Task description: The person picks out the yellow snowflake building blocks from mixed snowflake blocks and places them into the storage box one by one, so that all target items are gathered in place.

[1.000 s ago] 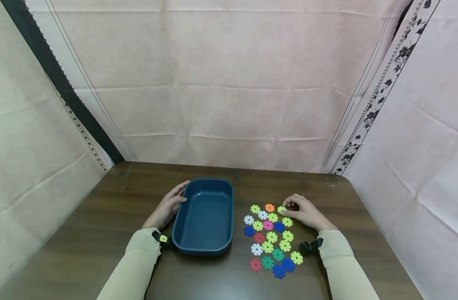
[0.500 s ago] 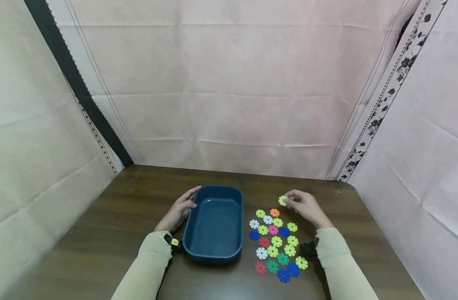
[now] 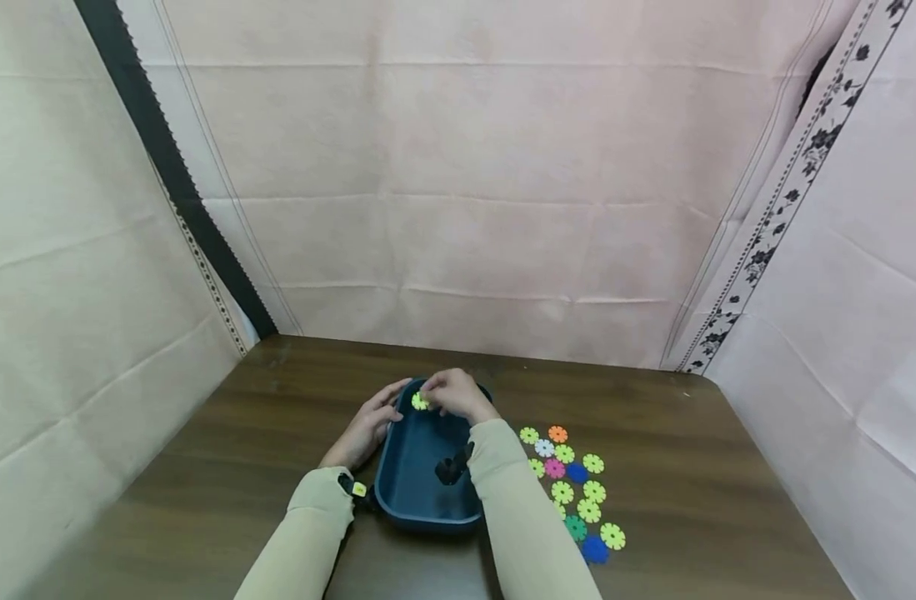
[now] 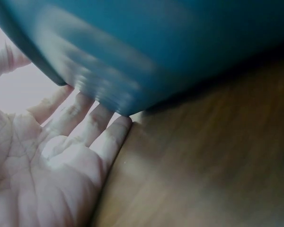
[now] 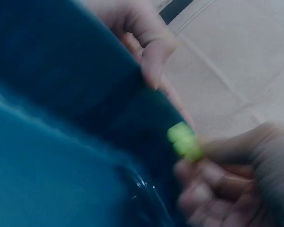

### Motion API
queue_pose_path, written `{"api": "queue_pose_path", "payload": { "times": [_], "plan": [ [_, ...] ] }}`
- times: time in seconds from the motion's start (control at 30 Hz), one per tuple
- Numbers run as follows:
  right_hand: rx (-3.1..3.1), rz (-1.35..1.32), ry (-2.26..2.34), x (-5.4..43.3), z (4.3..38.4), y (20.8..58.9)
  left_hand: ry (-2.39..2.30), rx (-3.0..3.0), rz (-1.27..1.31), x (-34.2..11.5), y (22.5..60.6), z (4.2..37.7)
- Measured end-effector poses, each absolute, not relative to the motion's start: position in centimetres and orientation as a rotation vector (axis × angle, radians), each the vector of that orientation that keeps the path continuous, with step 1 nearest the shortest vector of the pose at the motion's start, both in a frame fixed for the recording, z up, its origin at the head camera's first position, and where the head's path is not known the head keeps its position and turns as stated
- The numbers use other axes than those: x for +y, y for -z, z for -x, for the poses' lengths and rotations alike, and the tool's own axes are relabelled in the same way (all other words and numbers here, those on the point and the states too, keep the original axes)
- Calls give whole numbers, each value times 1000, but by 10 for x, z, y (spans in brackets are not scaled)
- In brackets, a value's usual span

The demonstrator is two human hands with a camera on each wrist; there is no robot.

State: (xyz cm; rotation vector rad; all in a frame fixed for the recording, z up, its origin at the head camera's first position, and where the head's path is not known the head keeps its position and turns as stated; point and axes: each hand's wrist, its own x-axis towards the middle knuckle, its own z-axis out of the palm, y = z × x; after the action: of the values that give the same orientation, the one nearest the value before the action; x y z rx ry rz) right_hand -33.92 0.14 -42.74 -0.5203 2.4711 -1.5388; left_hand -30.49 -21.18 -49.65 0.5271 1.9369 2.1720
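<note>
A deep blue rectangular tray [image 3: 420, 475] stands on the table. My left hand [image 3: 362, 431] holds its left side, the thumb over the rim and the fingers [image 4: 102, 123] against the outer wall in the left wrist view. Over the tray's far left part, my right hand [image 3: 461, 396] pinches a yellow-green notched plastic disc [image 5: 184, 141] between thumb and fingers. The disc is blurred in the right wrist view; in the head view it shows above the tray's inside. My right hand and sleeve cover part of the tray's right side.
Several notched discs lie flat right of the tray, among them an orange disc [image 3: 558, 434], a pink disc [image 3: 554, 468] and a blue disc [image 3: 595, 549]. The right sleeve [image 3: 528, 508] hides some. Cloth walls [image 3: 465, 208] surround the brown table [image 3: 675, 483].
My right hand has lifted the yellow-green disc from the far edge of the group and carried it left over the tray. The left hand keeps its hold on the tray.
</note>
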Motion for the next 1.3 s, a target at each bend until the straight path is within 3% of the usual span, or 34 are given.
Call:
{"api": "queue_pose_path", "payload": {
  "times": [0.4,0.67,0.83,0.97,1.13,1.3],
  "plan": [
    [2614,480,1250,-4,339,437,-2179,1946,-480,-207,494,303],
    [2689,686,1178,14,330,405,-2209,1951,-492,-210,496,306],
    [2518,731,1520,74,322,379,-2214,1943,-490,-206,500,307],
    [2429,634,1698,143,322,382,-2232,1938,-469,-204,499,307],
    [2520,406,1709,226,322,434,-2225,1957,-474,-205,498,306],
    [2727,383,1529,276,311,490,-2207,1967,-463,-209,498,303]
  ]
}}
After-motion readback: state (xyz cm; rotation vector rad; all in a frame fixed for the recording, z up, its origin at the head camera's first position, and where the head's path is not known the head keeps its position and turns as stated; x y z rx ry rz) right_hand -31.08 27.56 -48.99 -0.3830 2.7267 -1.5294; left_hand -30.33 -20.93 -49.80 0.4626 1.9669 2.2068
